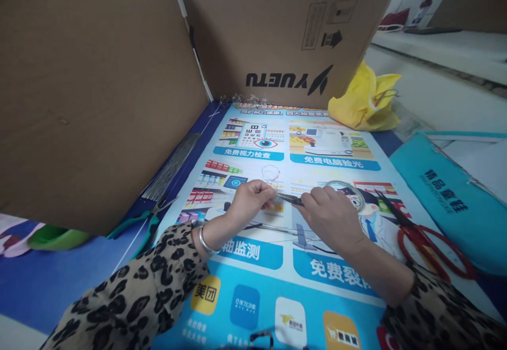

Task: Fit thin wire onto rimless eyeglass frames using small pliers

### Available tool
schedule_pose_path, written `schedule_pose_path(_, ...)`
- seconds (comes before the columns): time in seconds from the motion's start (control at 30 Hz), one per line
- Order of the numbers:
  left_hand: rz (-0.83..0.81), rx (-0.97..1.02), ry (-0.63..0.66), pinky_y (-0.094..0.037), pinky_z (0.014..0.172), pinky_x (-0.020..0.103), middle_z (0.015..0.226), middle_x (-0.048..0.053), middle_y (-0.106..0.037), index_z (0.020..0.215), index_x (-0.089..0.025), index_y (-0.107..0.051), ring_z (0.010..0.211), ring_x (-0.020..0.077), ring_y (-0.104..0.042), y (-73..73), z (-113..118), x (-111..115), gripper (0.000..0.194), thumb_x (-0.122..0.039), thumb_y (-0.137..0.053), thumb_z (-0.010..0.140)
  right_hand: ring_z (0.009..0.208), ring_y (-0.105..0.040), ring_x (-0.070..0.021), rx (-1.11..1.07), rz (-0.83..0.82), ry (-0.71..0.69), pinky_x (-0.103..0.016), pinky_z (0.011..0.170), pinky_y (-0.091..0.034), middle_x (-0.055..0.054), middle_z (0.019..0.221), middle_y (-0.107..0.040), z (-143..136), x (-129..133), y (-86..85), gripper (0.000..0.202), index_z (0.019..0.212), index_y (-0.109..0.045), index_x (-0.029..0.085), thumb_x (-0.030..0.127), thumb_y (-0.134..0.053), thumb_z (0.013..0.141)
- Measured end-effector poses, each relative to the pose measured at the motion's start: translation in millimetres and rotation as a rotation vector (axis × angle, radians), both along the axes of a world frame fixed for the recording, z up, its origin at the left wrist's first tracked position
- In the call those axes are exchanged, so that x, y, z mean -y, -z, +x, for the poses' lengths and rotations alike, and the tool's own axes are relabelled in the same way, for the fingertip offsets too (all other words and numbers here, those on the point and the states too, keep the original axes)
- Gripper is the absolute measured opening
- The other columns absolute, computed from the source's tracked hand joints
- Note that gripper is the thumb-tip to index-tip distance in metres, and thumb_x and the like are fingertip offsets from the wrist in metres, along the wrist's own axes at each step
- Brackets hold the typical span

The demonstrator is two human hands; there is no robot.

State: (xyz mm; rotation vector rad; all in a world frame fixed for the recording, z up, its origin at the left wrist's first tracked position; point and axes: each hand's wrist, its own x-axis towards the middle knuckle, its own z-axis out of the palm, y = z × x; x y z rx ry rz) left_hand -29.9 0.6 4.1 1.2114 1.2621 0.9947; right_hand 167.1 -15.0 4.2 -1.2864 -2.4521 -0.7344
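Head view: the left hand point(250, 200) was over the middle of the poster point(253, 281), thumb and forefinger together, clamped on a small wire piece point(270, 166). A thin round loop of it stood out beyond the fingertips; exact shape I couldn't make out, too fine. The right hand point(331, 217) had its fingers wrapped around black pliers point(292, 199), nose pointing at the left fingertips. Tips met the work there; couldn't tell whether the pliers gripped the wire or only touched it. A wire coil point(359, 198) lay just beyond the right hand, partly hidden by it.

Leopard-print sleeves on both arms, silver bangle point(203, 240) on the left wrist.

Right of the right hand I saw red-handled scissors point(420, 234) on the poster, blades pointing away from the person. Over on the left, teal-handled pliers point(147, 224) lay near the left sleeve, with a bundle of straight wires point(172, 166) just beyond, next to the cardboard point(293, 33). The cardboard stood upright along the left and far sides, YUETU print upside down. Small wire bits point(245, 100) sat in a pile at its foot. A yellow bag point(362, 102) rested at the far right, a turquoise box point(447, 194) nearer on the same side.
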Motion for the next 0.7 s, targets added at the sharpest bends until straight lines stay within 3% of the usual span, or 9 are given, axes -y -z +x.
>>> schedule_pose_path(0.7, 0.076, -0.166, 0.061, -0.039, 0.051, 0.02, 0.051, -0.002, -0.059, 0.066, -0.017, -0.058, 0.046, 0.0082, -0.052, 6.9, -2.4, -1.8, 0.017, -0.032, -0.059, 0.074, 0.069, -0.039, -0.0188, -0.012, -0.041, -0.043, -0.031, 0.062, -0.02, -0.006, 0.068, -0.053, -0.8, 0.5, 0.5, 0.024, 0.068, -0.056, 0.017, 0.033, -0.051, 0.085)
